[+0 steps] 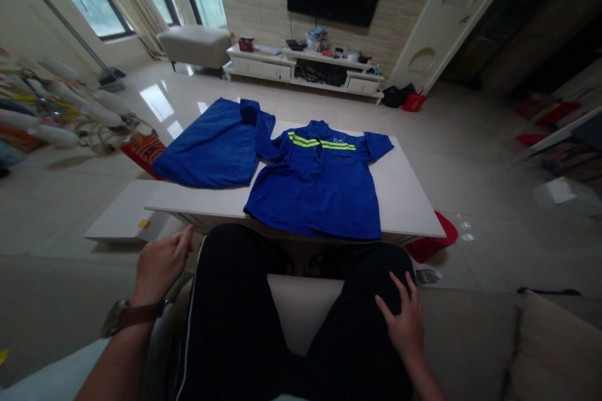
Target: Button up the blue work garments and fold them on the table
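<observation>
A blue work shirt with yellow-green reflective stripes lies spread on the white table, its collar at the far side. Left of it, a second blue garment lies partly over the table's left end, touching the shirt's sleeve. My left hand, with a watch on the wrist, is held beside my left knee, its fingers curled closed and nothing visible in them. On my right thigh rests my right hand, fingers spread and holding nothing. Both hands are apart from the garments.
A low white box stands left of the table. Red stools partly show under the table's right end. Across the floor are a TV cabinet with several items and a grey bench. A cushion lies at right.
</observation>
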Motion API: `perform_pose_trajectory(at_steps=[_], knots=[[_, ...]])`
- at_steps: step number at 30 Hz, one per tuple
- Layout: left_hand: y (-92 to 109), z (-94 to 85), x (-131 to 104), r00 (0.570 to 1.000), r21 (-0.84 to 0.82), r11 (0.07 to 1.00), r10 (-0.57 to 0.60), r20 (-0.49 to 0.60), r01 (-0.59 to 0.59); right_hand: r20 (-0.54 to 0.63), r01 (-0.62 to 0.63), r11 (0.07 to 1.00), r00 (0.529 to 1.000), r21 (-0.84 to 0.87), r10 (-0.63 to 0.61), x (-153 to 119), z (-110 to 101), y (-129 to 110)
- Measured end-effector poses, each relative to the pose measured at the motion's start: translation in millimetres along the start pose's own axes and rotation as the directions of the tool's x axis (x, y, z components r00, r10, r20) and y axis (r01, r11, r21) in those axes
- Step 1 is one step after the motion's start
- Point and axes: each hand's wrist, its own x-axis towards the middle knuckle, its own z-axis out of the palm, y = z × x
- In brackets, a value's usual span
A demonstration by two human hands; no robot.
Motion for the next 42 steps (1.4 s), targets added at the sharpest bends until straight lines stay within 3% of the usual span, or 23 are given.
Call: perform_pose_trajectory(at_steps=[5,7,11,13,16,19,22,26,33,42], knots=[[9.4,3.5,-0.2,0.986,-0.069,0.998,0.015,0.167,-0.004,0.011,-0.005,1.0,1.0,-0.009,0.005,0.2,0.2,0.8],[8.1,13.3,1.1,0.987,-0.118,0.993,0.027,0.159,-0.008,0.012,-0.004,1.0,1.0,-0.011,0.004,0.3,-0.1,0.8],[8.4,41.0,-1.1,0.973,-0.201,0.958,0.221,0.064,-0.204,0.01,0.005,1.0,1.0,-0.021,-0.005,0.0,0.3,2.2],[15.8,55.9,-8.1,0.966,-0.14,0.963,0.245,0.083,-0.232,0.01,0.003,1.0,1.0,-0.021,-0.003,-0.4,1.0,3.3],[36.7,75.1,-26.6,0.98,0.075,0.983,0.158,0.119,-0.167,0.014,-0.009,1.0,1.0,-0.016,0.009,-0.4,2.0,4.2],[58.5,85.9,-44.4,0.99,0.25,0.959,0.138,0.004,-0.135,0.015,-0.009,1.0,1.0,-0.023,0.009,-0.1,2.1,3.3],[68.6,87.6,-50.4,0.986,0.287,0.949,0.154,-0.055,-0.132,0.01,-0.004,0.999,1.0,-0.033,0.005,-0.2,2.0,2.6],[62.1,85.4,-45.8,0.983,0.265,0.953,0.172,-0.069,-0.148,0.003,0.006,0.999,1.0,-0.034,-0.006,-1.2,3.2,4.3],[36.9,85.6,-37.9,0.982,0.087,0.979,0.186,-0.037,-0.183,0.0,0.004,1.0,1.0,-0.029,-0.004,-1.0,4.3,5.7],[32.8,92.1,-34.0,0.981,0.065,0.981,0.185,-0.064,-0.181,0.01,-0.004,1.0,1.0,-0.027,0.005,-0.9,4.2,6.6]])
